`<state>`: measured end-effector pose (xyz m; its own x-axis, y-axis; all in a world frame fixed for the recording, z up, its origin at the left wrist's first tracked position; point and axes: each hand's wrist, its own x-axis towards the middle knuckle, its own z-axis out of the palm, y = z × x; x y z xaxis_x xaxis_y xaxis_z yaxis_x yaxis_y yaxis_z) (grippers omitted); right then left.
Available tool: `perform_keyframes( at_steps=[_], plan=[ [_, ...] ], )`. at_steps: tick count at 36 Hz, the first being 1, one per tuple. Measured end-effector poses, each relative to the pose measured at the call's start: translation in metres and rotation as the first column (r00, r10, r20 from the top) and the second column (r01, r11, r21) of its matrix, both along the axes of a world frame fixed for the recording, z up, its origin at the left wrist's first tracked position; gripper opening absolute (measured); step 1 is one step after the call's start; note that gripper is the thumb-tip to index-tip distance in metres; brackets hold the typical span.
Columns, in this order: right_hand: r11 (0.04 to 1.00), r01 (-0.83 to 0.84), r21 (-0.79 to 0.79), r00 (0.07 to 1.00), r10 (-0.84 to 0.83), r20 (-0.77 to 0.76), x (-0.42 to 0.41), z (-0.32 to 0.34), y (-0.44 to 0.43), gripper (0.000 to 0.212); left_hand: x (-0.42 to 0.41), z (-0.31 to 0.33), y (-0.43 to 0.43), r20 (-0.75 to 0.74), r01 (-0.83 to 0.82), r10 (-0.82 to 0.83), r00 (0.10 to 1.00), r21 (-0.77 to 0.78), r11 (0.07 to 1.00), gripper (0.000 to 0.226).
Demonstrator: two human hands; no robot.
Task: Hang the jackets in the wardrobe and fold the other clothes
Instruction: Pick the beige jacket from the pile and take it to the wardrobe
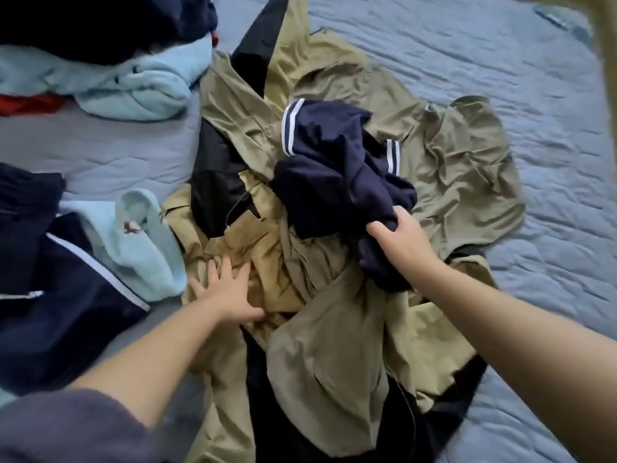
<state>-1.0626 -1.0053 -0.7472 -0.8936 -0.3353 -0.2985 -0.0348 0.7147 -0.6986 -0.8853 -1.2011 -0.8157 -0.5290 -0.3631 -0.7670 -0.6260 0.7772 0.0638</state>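
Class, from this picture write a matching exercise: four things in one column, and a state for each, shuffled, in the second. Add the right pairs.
1 left hand
2 right hand
3 navy striped top
4 khaki jacket

a spread on the bed, black lining showing
b crumpled on top of the jacket
c pressing flat on khaki cloth
d gripping navy cloth

Pairs: 1-c; 2-d; 3-b; 4-a
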Motion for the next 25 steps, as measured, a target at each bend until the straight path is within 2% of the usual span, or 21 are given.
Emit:
perform_keyframes(
  at_steps=[3,6,9,11,13,14,17,19,21,23,25],
  plan=[
    [0.993,0.063,-0.104,0.996,-0.055,0.077,0.006,0.044,0.011,0.012,0.001,0.043,0.005,-0.196,-0.086,0.1,0.976,0.075,0.993,0.076],
    [0.986,0.064,-0.153,0.991,-0.045,0.127,0.02,0.082,0.019,0.015,-0.008,0.093,0.023,-0.452,-0.127,0.212,0.866,0.212,0.969,0.064],
    [0.98,0.012,-0.198,0.982,0.026,0.186,0.034,0.117,0.026,0.015,-0.027,0.138,0.043,-0.653,-0.054,0.237,0.719,0.288,0.956,0.081],
    [0.955,-0.031,-0.294,0.96,0.11,0.257,0.043,0.145,0.03,0.008,-0.039,0.165,0.054,-0.747,0.067,0.096,0.658,0.186,0.98,0.099],
    [0.913,-0.062,-0.404,0.924,0.205,0.322,0.053,0.176,0.037,0.01,-0.047,0.191,0.066,-0.779,0.158,-0.047,0.625,0.068,0.985,0.102],
    [0.886,-0.067,-0.459,0.903,0.249,0.349,0.056,0.19,0.041,0.012,-0.051,0.204,0.071,-0.797,0.181,-0.069,0.6,0.051,0.982,0.094],
    [0.85,-0.016,-0.526,0.868,0.273,0.415,0.053,0.228,0.057,0.018,-0.054,0.24,0.081,-0.833,0.205,-0.025,0.552,0.107,0.973,0.051],
    [0.86,0.042,-0.509,0.854,0.233,0.464,0.043,0.249,0.07,0.021,-0.05,0.262,0.083,-0.819,0.22,-0.026,0.573,0.123,0.968,0.049],
    [0.882,0.046,-0.47,0.846,0.216,0.488,0.033,0.266,0.083,0.023,-0.045,0.281,0.082,-0.796,0.273,-0.189,0.575,-0.03,0.961,0.047],
    [0.914,-0.005,-0.406,0.846,0.22,0.485,0.026,0.279,0.092,0.024,-0.043,0.297,0.081,-0.761,0.343,-0.378,0.527,-0.217,0.914,0.03],
    [0.942,-0.059,-0.331,0.864,0.214,0.456,0.022,0.287,0.098,0.025,-0.043,0.313,0.079,-0.75,0.392,-0.471,0.465,-0.302,0.869,0.016]
  ],
)
